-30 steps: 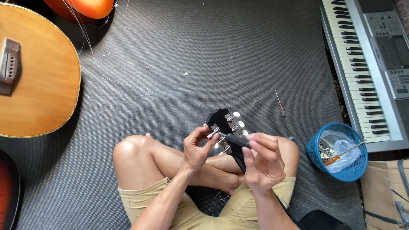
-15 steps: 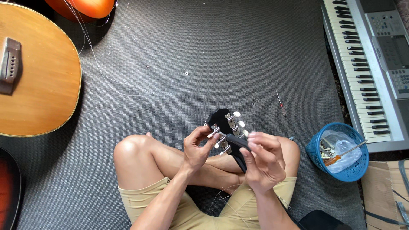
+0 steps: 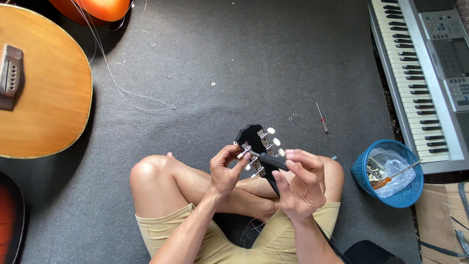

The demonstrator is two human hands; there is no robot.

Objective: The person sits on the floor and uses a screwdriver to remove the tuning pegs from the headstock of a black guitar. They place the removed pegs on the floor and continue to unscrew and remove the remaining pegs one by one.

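Over the crossed legs, the left hand (image 3: 225, 172) pinched a tuning peg on the black headstock (image 3: 254, 138); the right hand (image 3: 300, 183) gripped a screwdriver (image 3: 271, 160) against it. Strings off, loose washers (image 3: 291, 117) beyond the headstock: mid-job, I'd say.

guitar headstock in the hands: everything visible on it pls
The guitar headstock is glossy black with a curved top, tilted up and away over the crossed legs. Chrome tuning machines with white knobs line both edges. The left hand pinches a tuner on its left edge; the right hand holds a black-handled screwdriver, tip at that tuner. The neck below is hidden.
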